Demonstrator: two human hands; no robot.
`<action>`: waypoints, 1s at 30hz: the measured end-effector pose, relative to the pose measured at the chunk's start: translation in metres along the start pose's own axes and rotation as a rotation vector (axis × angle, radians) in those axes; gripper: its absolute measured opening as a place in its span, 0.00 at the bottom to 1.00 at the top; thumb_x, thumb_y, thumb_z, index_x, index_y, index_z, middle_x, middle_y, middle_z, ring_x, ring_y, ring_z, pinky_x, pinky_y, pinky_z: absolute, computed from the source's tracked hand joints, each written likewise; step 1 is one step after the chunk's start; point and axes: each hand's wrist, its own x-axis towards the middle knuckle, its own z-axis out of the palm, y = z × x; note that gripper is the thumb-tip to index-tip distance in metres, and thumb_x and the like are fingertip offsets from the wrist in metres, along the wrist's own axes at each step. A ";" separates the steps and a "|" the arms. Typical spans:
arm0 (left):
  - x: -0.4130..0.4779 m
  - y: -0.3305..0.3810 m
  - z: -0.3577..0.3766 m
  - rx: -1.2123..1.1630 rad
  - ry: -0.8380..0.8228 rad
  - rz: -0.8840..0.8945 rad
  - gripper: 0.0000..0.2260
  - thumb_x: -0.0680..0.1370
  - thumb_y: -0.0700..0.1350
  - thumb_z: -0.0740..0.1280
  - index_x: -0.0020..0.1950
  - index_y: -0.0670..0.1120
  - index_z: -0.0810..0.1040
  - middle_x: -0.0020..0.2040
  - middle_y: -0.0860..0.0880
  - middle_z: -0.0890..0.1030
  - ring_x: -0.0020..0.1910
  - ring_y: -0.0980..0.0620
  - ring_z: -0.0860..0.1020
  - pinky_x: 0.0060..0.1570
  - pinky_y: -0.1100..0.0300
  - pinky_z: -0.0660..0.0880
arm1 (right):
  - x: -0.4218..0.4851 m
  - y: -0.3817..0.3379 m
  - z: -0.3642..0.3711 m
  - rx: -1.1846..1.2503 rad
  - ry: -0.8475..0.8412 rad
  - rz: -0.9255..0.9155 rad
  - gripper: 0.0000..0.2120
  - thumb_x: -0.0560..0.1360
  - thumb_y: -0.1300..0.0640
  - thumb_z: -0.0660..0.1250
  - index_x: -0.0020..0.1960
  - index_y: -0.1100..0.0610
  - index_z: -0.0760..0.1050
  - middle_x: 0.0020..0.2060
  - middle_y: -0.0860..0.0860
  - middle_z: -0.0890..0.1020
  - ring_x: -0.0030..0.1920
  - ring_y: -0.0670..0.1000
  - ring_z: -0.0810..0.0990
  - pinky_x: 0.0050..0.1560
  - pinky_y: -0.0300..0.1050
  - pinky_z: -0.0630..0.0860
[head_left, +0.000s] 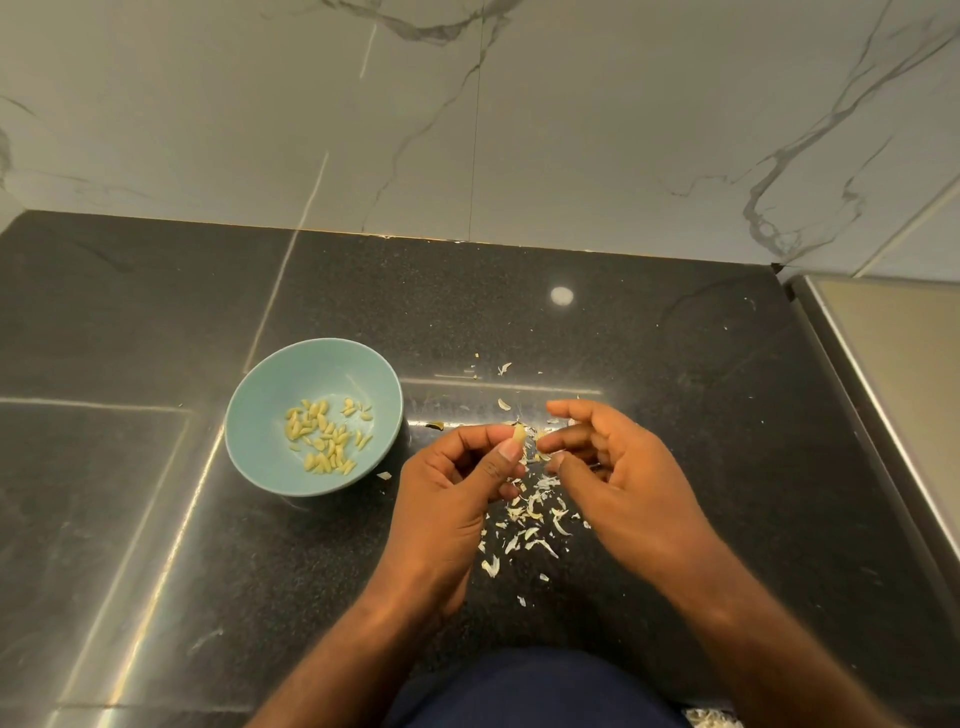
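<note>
As it stood on the black countertop (701, 389), the teal bowl (291, 374) held peeled seeds (324, 436). Left hand (457, 486): pinched one seed (518, 435) at fingertips. Right hand (615, 470): fingers relaxed, gripping nothing, just beside. Husks (535, 506): scattered beneath both hands.

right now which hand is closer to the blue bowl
Left. The left hand pinches a seed just right of the bowl, close to its rim. The right hand is farther right, past the left hand, above the scattered husks.
</note>
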 end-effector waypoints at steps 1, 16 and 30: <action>0.000 0.000 0.001 0.025 -0.003 0.016 0.09 0.71 0.45 0.73 0.50 0.45 0.85 0.46 0.45 0.85 0.45 0.49 0.81 0.45 0.57 0.78 | -0.002 -0.003 0.001 0.086 0.017 -0.015 0.13 0.78 0.61 0.69 0.59 0.46 0.78 0.45 0.46 0.85 0.47 0.43 0.84 0.47 0.38 0.80; -0.003 0.007 -0.004 0.428 -0.037 0.181 0.03 0.76 0.42 0.72 0.47 0.48 0.86 0.40 0.50 0.86 0.40 0.50 0.83 0.43 0.60 0.81 | -0.008 -0.001 0.007 0.071 -0.015 -0.149 0.06 0.78 0.59 0.69 0.51 0.50 0.82 0.42 0.44 0.84 0.45 0.47 0.84 0.46 0.42 0.81; -0.006 0.009 0.000 0.352 -0.040 0.153 0.04 0.76 0.40 0.72 0.46 0.48 0.85 0.39 0.49 0.86 0.41 0.52 0.84 0.43 0.63 0.80 | -0.014 -0.003 0.012 0.272 0.050 -0.107 0.05 0.76 0.62 0.71 0.50 0.55 0.84 0.41 0.48 0.86 0.43 0.49 0.85 0.44 0.41 0.82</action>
